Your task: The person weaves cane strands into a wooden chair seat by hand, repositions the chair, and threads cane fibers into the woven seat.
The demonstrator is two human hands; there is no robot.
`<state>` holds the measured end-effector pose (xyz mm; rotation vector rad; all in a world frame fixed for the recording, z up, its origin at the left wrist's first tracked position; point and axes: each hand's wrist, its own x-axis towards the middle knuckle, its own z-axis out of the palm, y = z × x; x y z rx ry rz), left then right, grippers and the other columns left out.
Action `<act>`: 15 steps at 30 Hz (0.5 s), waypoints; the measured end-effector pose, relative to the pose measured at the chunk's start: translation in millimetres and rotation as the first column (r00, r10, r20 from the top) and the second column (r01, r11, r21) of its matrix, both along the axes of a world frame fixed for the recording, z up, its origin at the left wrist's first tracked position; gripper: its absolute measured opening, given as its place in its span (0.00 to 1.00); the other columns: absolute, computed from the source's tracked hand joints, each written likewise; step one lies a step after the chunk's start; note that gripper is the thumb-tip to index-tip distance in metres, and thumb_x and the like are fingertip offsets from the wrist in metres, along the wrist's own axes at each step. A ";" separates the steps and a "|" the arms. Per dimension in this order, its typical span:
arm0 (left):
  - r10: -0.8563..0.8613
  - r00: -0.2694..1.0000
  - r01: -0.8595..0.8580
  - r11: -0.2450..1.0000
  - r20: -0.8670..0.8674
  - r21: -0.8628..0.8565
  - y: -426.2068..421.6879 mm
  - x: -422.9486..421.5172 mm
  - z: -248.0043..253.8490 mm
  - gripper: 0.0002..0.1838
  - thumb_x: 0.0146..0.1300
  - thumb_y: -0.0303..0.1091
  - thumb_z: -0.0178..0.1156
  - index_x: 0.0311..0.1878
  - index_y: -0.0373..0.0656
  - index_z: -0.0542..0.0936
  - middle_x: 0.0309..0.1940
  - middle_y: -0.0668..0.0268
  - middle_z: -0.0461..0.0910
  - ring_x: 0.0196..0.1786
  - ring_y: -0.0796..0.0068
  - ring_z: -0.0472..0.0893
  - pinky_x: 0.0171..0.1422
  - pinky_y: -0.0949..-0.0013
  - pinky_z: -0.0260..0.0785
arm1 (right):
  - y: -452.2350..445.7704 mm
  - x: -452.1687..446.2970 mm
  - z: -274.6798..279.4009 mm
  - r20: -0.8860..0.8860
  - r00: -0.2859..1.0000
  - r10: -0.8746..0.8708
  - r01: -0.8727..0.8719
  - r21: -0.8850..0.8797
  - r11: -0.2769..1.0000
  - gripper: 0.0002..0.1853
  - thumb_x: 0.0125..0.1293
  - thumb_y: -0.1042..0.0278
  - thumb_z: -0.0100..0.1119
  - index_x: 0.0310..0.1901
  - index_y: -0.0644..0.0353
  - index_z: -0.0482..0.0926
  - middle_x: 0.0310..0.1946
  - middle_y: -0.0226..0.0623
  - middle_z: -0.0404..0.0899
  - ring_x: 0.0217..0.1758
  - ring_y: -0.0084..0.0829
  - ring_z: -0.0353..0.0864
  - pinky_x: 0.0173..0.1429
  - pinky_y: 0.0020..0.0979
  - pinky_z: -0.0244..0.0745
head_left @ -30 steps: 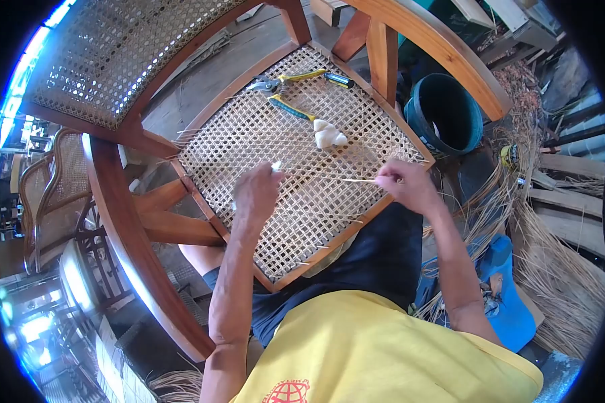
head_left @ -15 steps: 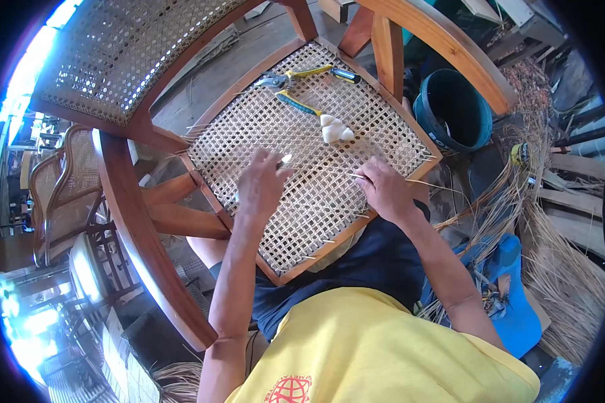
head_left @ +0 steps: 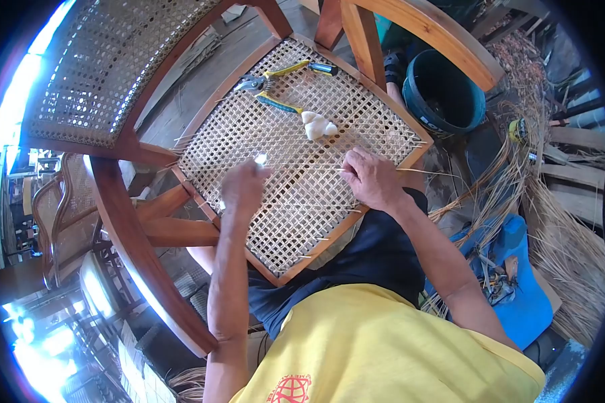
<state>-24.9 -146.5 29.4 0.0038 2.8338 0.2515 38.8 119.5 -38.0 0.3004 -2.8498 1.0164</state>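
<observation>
A wooden chair seat frame [head_left: 410, 160] holds a panel of woven cane [head_left: 296, 218] in front of me. Over its left part, my left hand [head_left: 242, 187] is closed, slightly blurred, round something whose bright white tip shows by the fingers. My right hand [head_left: 373, 178], over the right part of the weave, pinches a thin cane strand [head_left: 417, 170] that trails off to the right. Beyond the hands, pliers-like cutters [head_left: 270, 84] with yellow and blue handles lie on the weave. Beside a handle sits a lumpy white piece [head_left: 318, 125], its kind unclear.
The chair's cane back [head_left: 81, 87] and curved wooden arms [head_left: 148, 262] rise around the seat. A dark teal bucket [head_left: 413, 101] stands at the right. Loose cane strands [head_left: 558, 255] and a blue plastic object [head_left: 517, 295] lie at the lower right.
The left hand has moved left and a little down, and its fingers look more curled. The right hand has shifted slightly left and up. The chair sits slightly further left in view.
</observation>
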 end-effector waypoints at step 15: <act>0.193 0.979 -0.180 0.969 -0.062 0.169 -74.8 -11.1 -29.7 0.24 0.58 0.52 0.76 0.29 0.37 0.80 0.23 0.57 0.81 0.29 0.62 0.80 0.41 0.56 0.71 | 94.5 36.5 24.4 0.017 0.926 -0.378 0.376 -0.136 0.916 0.12 0.67 0.64 0.67 0.43 0.62 0.78 0.40 0.45 0.80 0.42 0.48 0.84 0.50 0.45 0.78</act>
